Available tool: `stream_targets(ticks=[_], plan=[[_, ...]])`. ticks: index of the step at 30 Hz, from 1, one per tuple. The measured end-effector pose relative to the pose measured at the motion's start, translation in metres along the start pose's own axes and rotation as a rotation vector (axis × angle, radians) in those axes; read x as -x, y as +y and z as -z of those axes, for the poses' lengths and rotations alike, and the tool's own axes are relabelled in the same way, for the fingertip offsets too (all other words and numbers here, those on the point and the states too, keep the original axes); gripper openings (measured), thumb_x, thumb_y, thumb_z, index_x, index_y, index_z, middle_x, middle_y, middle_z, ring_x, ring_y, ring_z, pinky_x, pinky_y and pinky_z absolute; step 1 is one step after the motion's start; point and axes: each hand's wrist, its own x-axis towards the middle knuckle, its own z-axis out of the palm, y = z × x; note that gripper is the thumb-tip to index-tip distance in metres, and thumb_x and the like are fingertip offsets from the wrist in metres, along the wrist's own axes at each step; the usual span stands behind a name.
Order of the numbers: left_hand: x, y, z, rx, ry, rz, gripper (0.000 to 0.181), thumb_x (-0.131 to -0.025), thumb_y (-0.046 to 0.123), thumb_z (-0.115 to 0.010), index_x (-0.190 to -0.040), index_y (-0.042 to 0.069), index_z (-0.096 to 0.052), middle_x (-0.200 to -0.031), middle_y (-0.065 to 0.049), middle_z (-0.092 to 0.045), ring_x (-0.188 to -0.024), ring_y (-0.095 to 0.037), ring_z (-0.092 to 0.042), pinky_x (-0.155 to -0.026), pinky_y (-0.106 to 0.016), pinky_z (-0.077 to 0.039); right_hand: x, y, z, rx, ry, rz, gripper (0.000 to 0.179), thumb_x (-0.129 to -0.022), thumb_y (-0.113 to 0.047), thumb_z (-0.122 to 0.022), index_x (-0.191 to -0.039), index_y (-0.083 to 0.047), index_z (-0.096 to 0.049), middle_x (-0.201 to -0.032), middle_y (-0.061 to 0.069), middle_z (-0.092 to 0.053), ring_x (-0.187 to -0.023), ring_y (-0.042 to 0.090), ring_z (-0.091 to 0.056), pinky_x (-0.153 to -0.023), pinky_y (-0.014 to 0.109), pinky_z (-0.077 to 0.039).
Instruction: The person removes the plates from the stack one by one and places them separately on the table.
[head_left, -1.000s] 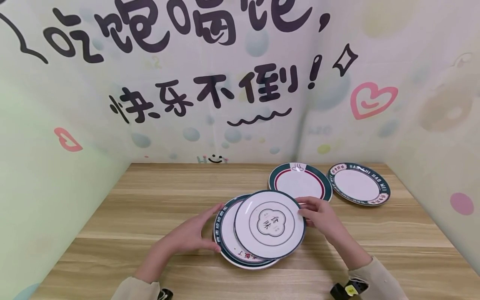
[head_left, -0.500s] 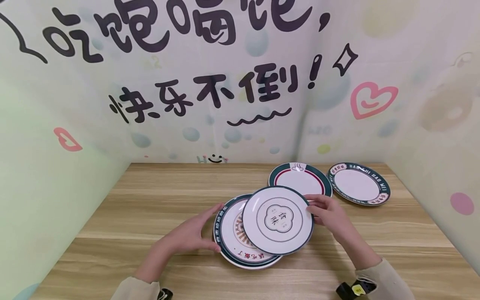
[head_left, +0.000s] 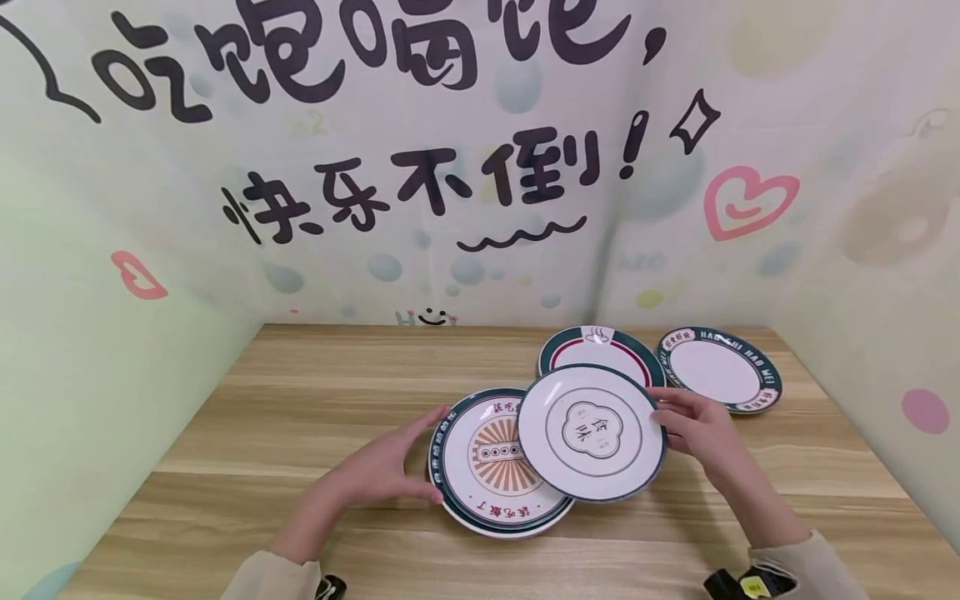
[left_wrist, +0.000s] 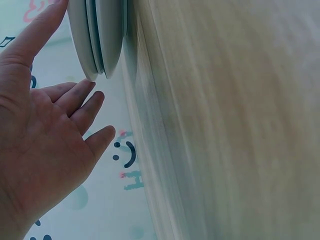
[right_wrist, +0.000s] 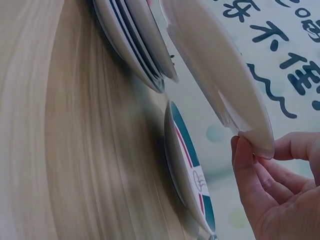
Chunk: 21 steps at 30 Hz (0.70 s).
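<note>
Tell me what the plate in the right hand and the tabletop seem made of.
The plate in the right hand: probably glazed ceramic, possibly melamine; its white face and pale underside look smooth, with a soft gloss. The tabletop: wood or wood-look laminate, fairly matt; light brown grain streaks show, but whether real or printed, I can't tell.

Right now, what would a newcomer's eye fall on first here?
The big black writing across the back wall probably comes first. Next may come the white plate pinched in the right grip, held above the table and, in the head view, overlapping the stack.
</note>
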Motion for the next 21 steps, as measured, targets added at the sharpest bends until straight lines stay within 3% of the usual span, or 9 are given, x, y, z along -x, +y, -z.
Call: stream_targets(ticks=[8,11,15,21], plan=[[0.0,0.001,0.0,0.003,-0.003,0.007,0.117,-0.069,0.057,-0.085,-0.16,0.017,-0.024,-0.165,-0.004,-0.029,-0.151,-0.033,-0.03,-0.12,-0.056,-0.031,0.004,0.016,0.029,-0.051,0.0,0.004,0.054,-0.1,-0.018,-0.059,-0.146,0.006,-0.043,-0.101,-0.02,-0.067,-0.086,-0.007,-0.064,-0.076,0.018,-0.06],[0.0,0.001,0.0,0.006,-0.004,0.008,0.116,-0.069,0.057,-0.085,-0.16,0.016,-0.024,-0.165,-0.004,-0.029,-0.151,-0.033,-0.03,-0.121,-0.056,-0.03,0.007,0.023,0.04,-0.096,0.0,0.01,0.038,-0.1,-0.017,-0.06,-0.137,-0.012,-0.058,-0.094,-0.026,-0.066,-0.085,-0.006,-0.064,-0.074,0.018,-0.06],[0.0,0.001,0.0,0.005,-0.005,0.01,0.116,-0.069,0.057,-0.084,-0.16,0.017,-0.024,-0.165,-0.004,-0.029,-0.151,-0.032,-0.03,-0.121,-0.056,-0.03,0.01,0.033,0.055,-0.152,0.011,0.015,0.026,-0.099,-0.016,-0.062,-0.106,-0.041,-0.066,-0.091,-0.026,-0.067,-0.083,-0.006,-0.065,-0.072,0.017,-0.059],[0.0,0.001,0.0,0.002,-0.003,0.016,0.116,-0.069,0.056,-0.085,-0.16,0.017,-0.024,-0.165,-0.004,-0.029,-0.151,-0.033,-0.03,-0.121,-0.056,-0.031,0.017,0.05,0.077,-0.27,0.02,0.023,0.033,-0.097,-0.01,-0.063,-0.097,-0.043,-0.07,-0.091,-0.024,-0.07,-0.081,-0.005,-0.066,-0.069,0.016,-0.059]])
